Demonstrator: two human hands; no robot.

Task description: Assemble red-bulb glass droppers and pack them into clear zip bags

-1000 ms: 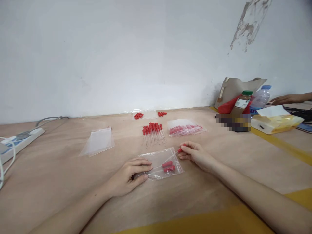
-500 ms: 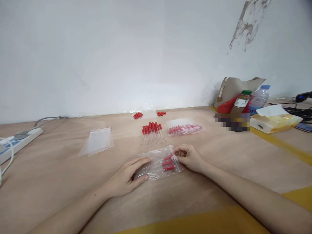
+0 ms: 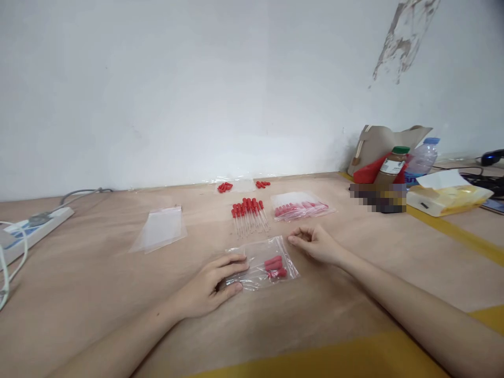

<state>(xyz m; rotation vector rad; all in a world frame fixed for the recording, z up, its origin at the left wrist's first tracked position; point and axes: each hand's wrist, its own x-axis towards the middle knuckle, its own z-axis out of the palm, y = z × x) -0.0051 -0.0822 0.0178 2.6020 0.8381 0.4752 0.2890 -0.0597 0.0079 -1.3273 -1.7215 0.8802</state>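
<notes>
A clear zip bag (image 3: 255, 252) lies on the table in front of me, with several red-bulbed droppers (image 3: 275, 266) inside, their bulbs toward the zip end. My left hand (image 3: 214, 283) rests on the bag's left end, fingers stretched out and thumb apart from them. Just off the zip end, my right hand (image 3: 313, 242) is held with fingers curled and thumb tip near the index finger; I see nothing in it. Beyond the bag lies a group of loose droppers (image 3: 248, 212) with red bulbs. To their right is a pile of filled bags (image 3: 301, 206).
Flat clear bags (image 3: 163, 228) lie at left, near a white power strip (image 3: 39, 231). Small red bulbs (image 3: 224, 187) lie on plastic by the wall. At right stand a green-capped bottle (image 3: 391, 165), a water bottle (image 3: 423, 157), a beige bag (image 3: 388, 139) and a yellow packet (image 3: 449, 194).
My right hand has let go of the bag's zip end and moved a little up and right. The bulbs inside the bag have shifted closer together. My left hand stays on the bag.
</notes>
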